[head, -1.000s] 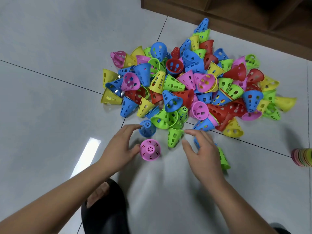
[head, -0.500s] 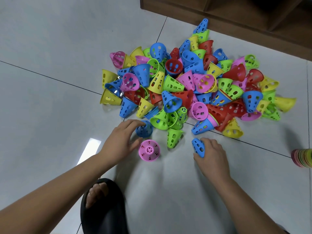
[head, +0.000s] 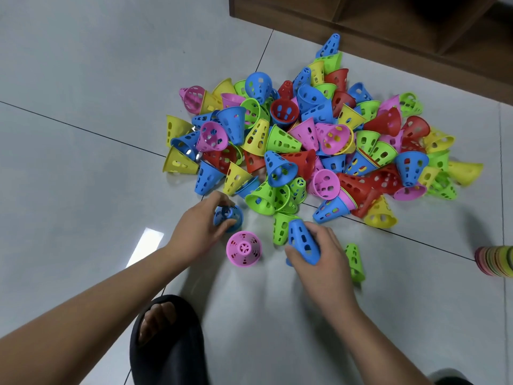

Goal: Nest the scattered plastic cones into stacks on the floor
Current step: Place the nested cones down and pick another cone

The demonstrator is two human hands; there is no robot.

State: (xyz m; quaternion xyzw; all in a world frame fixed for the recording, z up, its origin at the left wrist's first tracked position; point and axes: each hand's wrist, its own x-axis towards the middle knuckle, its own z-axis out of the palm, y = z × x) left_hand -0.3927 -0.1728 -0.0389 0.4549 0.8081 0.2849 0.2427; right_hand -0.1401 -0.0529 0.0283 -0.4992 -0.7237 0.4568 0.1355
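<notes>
A heap of perforated plastic cones [head: 313,140] in blue, green, yellow, red and pink lies on the grey tiled floor. My left hand [head: 200,226] is closed on a blue cone [head: 229,215] at the heap's near edge. My right hand [head: 319,251] grips another blue cone [head: 302,240], lifted and tilted, tip pointing away from me. A pink cone [head: 243,248] stands upright on the floor between my hands. One green cone [head: 281,227] lies just beyond my right hand, another green cone [head: 355,262] lies on its side to the right of it.
A nested multicoloured stack [head: 497,261] lies at the right edge. A dark wooden furniture base [head: 361,26] runs along the far side. My foot in a black slipper [head: 166,340] rests near the bottom. Bare floor lies to the left.
My left hand closed around the blue cone at the heap's edge. My right hand picked up its blue cone and drew it toward me, uncovering a green cone on the floor.
</notes>
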